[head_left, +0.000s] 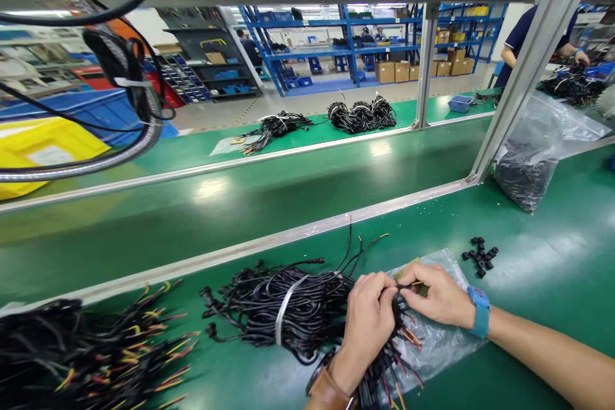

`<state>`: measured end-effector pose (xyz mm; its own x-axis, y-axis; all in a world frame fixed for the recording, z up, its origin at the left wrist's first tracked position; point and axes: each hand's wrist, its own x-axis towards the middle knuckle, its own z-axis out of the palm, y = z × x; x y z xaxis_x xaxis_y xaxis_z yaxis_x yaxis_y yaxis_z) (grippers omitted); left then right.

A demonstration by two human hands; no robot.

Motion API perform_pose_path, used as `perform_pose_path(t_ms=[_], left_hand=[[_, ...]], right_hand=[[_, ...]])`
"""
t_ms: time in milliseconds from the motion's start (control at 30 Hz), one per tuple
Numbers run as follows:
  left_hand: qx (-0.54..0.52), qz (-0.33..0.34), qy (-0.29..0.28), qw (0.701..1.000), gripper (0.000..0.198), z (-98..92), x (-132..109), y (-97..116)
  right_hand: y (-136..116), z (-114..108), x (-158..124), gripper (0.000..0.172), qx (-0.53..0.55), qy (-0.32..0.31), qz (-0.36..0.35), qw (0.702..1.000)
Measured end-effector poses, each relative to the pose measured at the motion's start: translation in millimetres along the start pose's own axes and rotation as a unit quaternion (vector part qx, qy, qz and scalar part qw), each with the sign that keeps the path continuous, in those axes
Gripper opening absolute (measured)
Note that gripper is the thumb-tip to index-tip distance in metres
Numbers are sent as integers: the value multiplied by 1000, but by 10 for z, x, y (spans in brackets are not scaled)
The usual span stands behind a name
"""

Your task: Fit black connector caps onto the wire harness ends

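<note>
My left hand (369, 314), with a brown watch strap at the wrist, pinches a thin black cable over the right end of a cable bundle. My right hand (435, 293), wearing a blue wristband, grips the same cable's end, where a yellow wire shows between the fingers. The black cable bundle (259, 314), tied with a white band, lies on the green bench beside my left hand. Red and yellow wire ends stick out below my hands. Under them lies a clear plastic bag (442, 346).
More black cables (96, 352) with coloured ends lie at the left. Small black parts (480, 256) sit right of my hands, near a filled plastic bag (526, 160). A metal post (519, 70) rises behind. Across the bench, a person (516, 45) stands at the right.
</note>
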<state>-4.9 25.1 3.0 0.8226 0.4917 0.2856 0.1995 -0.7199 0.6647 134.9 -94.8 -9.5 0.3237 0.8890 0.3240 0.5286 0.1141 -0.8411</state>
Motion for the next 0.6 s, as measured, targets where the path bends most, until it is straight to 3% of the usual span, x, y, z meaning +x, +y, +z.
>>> perform_pose_path(t_ms=[200,433,600], left_hand=[[-6,16,-11,1000,25,-24,17,29],[-2,56,18,998,17,-13,11,74],[-5,43,40,998,19,24,-5,22]], right_hand=[[18,0,-3,10,-4,-13,-3,1000],[-5,-20,40,11,3,19,25,1000],[9,-21,30,11,6,7,25,1000]])
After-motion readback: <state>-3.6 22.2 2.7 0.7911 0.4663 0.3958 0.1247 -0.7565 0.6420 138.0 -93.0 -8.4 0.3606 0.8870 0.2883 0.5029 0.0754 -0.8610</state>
